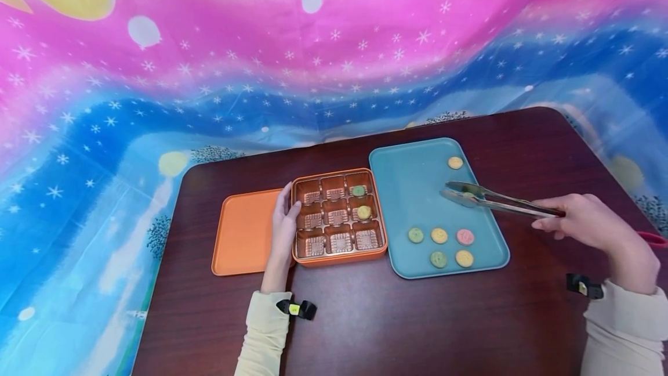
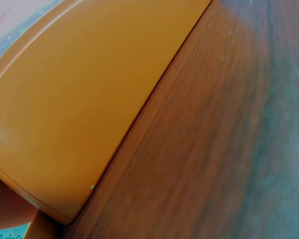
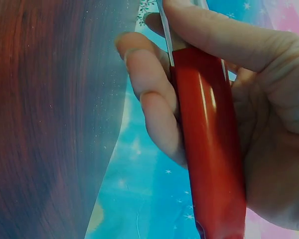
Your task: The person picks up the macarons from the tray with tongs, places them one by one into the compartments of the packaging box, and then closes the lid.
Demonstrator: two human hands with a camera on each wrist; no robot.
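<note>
My right hand (image 1: 590, 222) grips metal tongs (image 1: 514, 204) with a red handle (image 3: 209, 139). The tongs' tips are over the teal tray (image 1: 412, 176), around what looks like a greenish disc, partly hidden. A yellow biscuit-like disc (image 1: 455, 162) lies farther back; a pink disc (image 1: 465, 237) and several green and yellow ones lie toward the front. At the left side of the orange box (image 1: 339, 260), my left hand (image 1: 283, 230) rests with fingers fairly straight along the wall and thumb at the rim. A green disc (image 1: 358, 191) and a yellow disc (image 1: 364, 212) sit in its right-column compartments, back and middle.
An orange lid-like panel (image 1: 242, 234) lies left of the box, partly under my left hand. Box and tray stand side by side on a dark wooden table (image 1: 417, 318). A patterned cloth (image 1: 292, 62) hangs behind the table's far edge.
</note>
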